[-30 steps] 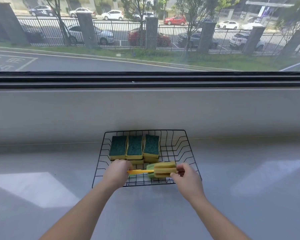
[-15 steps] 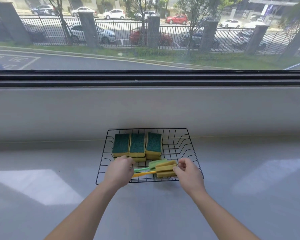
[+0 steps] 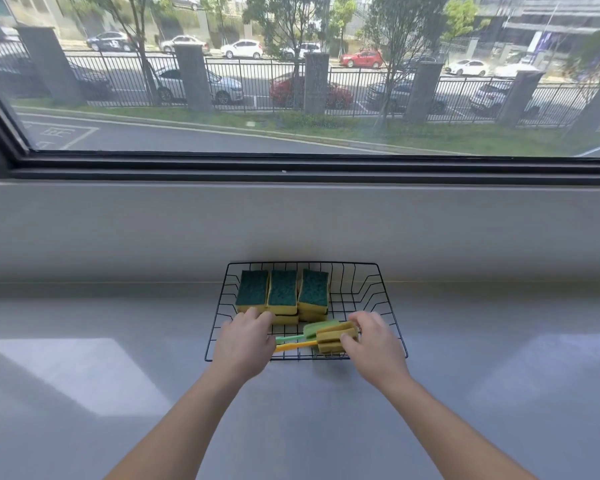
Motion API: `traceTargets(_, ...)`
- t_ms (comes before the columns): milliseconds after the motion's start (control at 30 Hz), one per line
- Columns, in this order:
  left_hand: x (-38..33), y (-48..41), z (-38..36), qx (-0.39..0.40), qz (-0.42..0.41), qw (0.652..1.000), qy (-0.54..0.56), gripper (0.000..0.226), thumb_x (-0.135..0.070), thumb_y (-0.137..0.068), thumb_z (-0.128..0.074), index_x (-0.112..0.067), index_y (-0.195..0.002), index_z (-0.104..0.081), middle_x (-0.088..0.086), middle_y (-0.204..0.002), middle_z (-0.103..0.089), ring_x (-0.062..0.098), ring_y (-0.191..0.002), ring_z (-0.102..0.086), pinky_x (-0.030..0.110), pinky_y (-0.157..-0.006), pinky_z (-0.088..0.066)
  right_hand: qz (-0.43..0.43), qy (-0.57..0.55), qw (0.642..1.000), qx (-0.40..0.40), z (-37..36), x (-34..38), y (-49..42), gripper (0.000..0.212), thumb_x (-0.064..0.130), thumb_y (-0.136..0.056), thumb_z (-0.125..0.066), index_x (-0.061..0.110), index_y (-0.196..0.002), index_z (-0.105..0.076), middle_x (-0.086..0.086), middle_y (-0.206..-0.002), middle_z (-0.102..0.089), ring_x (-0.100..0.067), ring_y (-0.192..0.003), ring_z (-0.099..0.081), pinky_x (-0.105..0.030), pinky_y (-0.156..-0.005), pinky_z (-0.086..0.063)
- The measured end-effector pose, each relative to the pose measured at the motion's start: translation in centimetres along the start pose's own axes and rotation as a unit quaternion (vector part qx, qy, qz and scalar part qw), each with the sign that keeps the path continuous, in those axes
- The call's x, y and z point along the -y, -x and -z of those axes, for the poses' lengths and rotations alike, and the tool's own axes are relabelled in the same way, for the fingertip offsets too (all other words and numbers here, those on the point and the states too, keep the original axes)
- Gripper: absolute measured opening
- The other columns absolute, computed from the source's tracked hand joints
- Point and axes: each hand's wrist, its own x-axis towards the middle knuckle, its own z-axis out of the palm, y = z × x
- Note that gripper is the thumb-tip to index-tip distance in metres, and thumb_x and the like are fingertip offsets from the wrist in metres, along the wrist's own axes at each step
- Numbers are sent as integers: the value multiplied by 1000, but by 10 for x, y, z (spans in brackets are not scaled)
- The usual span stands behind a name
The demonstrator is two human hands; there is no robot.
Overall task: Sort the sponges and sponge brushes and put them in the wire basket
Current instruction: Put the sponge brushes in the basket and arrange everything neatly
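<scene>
While the right hand [image 3: 374, 344] curls its fingers [image 3: 347, 338] round the yellow foam heads of the brushes [image 3: 331, 339], pinching them at the right end, the left hand [image 3: 244, 341] lies over the handle ends, knuckles up; whether it actually grips the handles [image 3: 293, 342] or only steadies them cannot be told, since its palm hides them. The green handle and the yellow one run side by side between the two hands, low in the near half of the basket [image 3: 394, 320]. A second ago the yellow handle was held level and the heads sat a little higher; half a second ago the green brush had swung out beside it, and now the pair lies lower and closer to the basket floor, with the left hand moved in over the handles. That reads as a setting-down nearly finished. Behind them the sponges [image 3: 282, 291], green side up, stand packed in the far left of the basket, some stacked on others; the far right is bare wire. The basket sits on the grey counter [image 3: 499, 393] against the wall under the window [image 3: 291, 81]. No sponge or brush shows outside the basket, so the sorting looks all but done once both hands let go.
</scene>
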Motion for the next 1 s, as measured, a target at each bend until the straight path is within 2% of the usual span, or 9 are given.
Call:
traceTargets(233, -3, 28, 14, -8, 12, 1000, -5, 34, -33, -92, -49, -26, -125, -54, -2, -110, -56, 23, -104, -52, 34, -84, -41, 55, 48, 997, 28, 5, 13, 15, 36, 31, -89, -58, 22, -124, -59, 2, -115, -56, -19, -112, -50, -30, -85, -42)
traceTargets(367, -3, 45, 23, -6, 22, 1000, -7, 34, -33, -92, -48, -27, -125, -54, -2, -111, -56, 24, -104, -52, 35, -84, -41, 72, 65, 994, 45, 8, 21, 25, 32, 36, -91, -56, 25, -121, -58, 4, -115, -56, -19, -111, -50, -35, -84, -49)
traceTargets(467, -1, 62, 30, -19, 33, 999, -5, 33, -32, -93, -46, -28, -124, -54, -3, -108, -56, 22, -101, -53, 34, -82, -42, 94, 81, 991, 52, 9, 29, 34, 29, 38, -91, -55, 27, -117, -58, 5, -112, -55, -19, -110, -50, -34, -82, -48)
traceTargets(567, 5, 79, 34, -22, 45, 999, -7, 36, -35, -93, -45, -28, -128, -52, -4, -112, -57, 21, -103, -54, 34, -85, -42, 116, 90, 987, 64, 6, 37, 41, 33, 41, -91, -55, 29, -121, -56, 5, -112, -55, -19, -111, -49, -34, -84, -47)
traceTargets(733, 21, 112, 42, -30, 87, 996, -4, 42, -40, -95, -45, -32, -136, -48, -5, -120, -58, 19, -112, -52, 34, -90, -41, 144, 89, 981, 90, -5, 54, 54, 43, 40, -90, -54, 26, -131, -54, 5, -124, -56, -20, -119, -49, -36, -90, -48)
traceTargets(900, 44, 150, 46, -39, 146, 988, 2, 44, -43, -94, -45, -32, -137, -47, -6, -123, -56, 19, -112, -53, 35, -94, -41, 179, 94, 972, 119, -23, 75, 69, 42, 40, -89, -52, 22, -128, -54, 1, -117, -58, -22, -114, -50, -35, -84, -47)
traceTargets(1000, 57, 173, 47, -44, 175, 984, 5, 45, -43, -95, -45, -32, -138, -46, -6, -123, -55, 18, -113, -52, 35, -95, -40, 200, 94, 966, 131, -35, 90, 77, 45, 41, -90, -53, 23, -130, -54, 2, -122, -58, -21, -118, -50, -35, -87, -47)
